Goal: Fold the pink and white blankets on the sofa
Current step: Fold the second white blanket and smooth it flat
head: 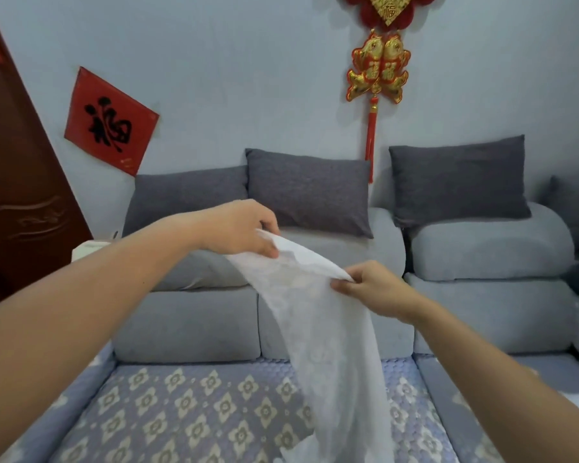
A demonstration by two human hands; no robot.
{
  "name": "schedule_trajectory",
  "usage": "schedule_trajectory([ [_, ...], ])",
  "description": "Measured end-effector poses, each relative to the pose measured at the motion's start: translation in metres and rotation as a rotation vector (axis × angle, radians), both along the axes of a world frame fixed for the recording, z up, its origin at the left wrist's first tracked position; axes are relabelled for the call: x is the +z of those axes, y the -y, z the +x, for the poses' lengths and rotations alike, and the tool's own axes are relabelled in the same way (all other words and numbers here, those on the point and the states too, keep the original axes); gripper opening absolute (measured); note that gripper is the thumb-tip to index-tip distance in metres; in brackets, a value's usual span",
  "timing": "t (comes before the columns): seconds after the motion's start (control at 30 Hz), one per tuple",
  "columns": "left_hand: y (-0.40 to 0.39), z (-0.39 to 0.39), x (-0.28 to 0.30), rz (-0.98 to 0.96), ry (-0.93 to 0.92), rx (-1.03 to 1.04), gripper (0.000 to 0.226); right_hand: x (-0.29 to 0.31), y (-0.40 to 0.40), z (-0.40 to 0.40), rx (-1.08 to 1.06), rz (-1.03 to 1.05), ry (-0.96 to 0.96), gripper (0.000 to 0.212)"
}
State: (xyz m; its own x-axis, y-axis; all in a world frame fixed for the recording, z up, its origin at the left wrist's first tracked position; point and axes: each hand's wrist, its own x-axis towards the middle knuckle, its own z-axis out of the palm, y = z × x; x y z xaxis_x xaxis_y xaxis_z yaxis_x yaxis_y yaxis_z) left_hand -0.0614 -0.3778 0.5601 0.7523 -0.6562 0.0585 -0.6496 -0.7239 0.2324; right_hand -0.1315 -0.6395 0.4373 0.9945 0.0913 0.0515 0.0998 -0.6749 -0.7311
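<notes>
Two hands hold one thin white lacy blanket (321,329) above the grey fabric sofa (348,315). Left hand (238,228), at 11 o'clock of frame centre, pinches the upper edge; right hand (370,285), at 3 o'clock, pinches the same edge between thumb and fingers. Cloth hangs from both grips toward 6 o'clock over the floral quilted seat cover (181,412), with no neat fold visible. Judgement: folding is at an early stage. No pink blanket is in view, so its state cannot be told.

Both arms outstretched, left hand (238,228) and right hand (371,285) pinching.
</notes>
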Motion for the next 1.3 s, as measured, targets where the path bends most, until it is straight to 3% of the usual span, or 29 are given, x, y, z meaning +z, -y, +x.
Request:
schedule_trajectory([
  [0.07,-0.004,0.005,0.001,-0.061,0.144,0.012,0.001,0.001,-0.015,-0.001,0.080,0.136,-0.133,0.053],
  [0.1,-0.005,0.005,0.004,-0.142,0.155,0.025,0.006,0.004,-0.025,0.000,0.130,0.219,-0.157,0.046],
  [0.17,-0.005,0.000,0.011,-0.295,0.105,0.037,0.017,0.014,-0.053,0.003,0.191,0.371,-0.084,0.034],
  [0.23,-0.006,-0.009,0.015,-0.299,0.080,0.023,0.021,0.029,-0.087,0.009,0.112,0.426,0.054,0.046],
  [0.33,-0.015,-0.017,0.015,-0.154,0.155,0.022,0.010,0.047,-0.133,0.019,-0.162,0.284,0.406,0.017],
  [0.4,-0.030,-0.017,0.014,-0.080,0.241,0.048,0.014,0.051,-0.150,0.028,-0.323,-0.005,0.614,0.008],
  [0.47,-0.052,-0.012,0.013,-0.044,0.252,0.110,0.018,0.043,-0.157,0.037,-0.434,-0.305,0.641,0.013],
  [0.57,-0.093,0.002,0.002,-0.036,0.220,0.253,0.016,0.013,-0.155,0.036,-0.552,-0.501,0.628,0.026],
  [0.67,-0.126,0.008,-0.006,-0.227,0.004,0.281,0.019,-0.009,-0.172,0.029,-0.477,-0.512,0.720,0.047],
  [0.73,-0.135,0.001,-0.006,-0.295,-0.096,0.248,0.028,-0.006,-0.200,0.031,-0.378,-0.318,0.691,0.052],
  [0.83,-0.136,-0.010,-0.005,-0.157,-0.070,0.187,0.044,0.010,-0.239,0.037,-0.263,-0.015,0.572,0.026],
  [0.97,-0.158,-0.016,0.003,0.036,-0.040,0.160,0.044,0.014,-0.251,0.046,-0.318,-0.186,0.676,0.014],
  [1.03,-0.179,-0.014,0.005,0.042,-0.016,0.174,0.036,0.004,-0.235,0.053,-0.405,-0.377,0.500,0.016],
  [1.1,-0.200,-0.008,0.000,0.023,0.053,0.242,0.023,-0.015,-0.211,0.056,-0.447,-0.443,0.231,0.018],
  [1.2,-0.222,-0.004,-0.016,-0.067,0.327,0.392,0.019,-0.053,-0.189,0.053,-0.352,-0.460,-0.065,0.015],
  [1.27,-0.229,0.000,-0.027,-0.137,0.537,0.453,0.023,-0.078,-0.191,0.045,-0.293,-0.293,-0.208,0.022],
  [1.3,-0.233,0.002,-0.030,-0.209,0.573,0.497,0.023,-0.088,-0.194,0.038,-0.292,-0.082,-0.253,0.025],
])
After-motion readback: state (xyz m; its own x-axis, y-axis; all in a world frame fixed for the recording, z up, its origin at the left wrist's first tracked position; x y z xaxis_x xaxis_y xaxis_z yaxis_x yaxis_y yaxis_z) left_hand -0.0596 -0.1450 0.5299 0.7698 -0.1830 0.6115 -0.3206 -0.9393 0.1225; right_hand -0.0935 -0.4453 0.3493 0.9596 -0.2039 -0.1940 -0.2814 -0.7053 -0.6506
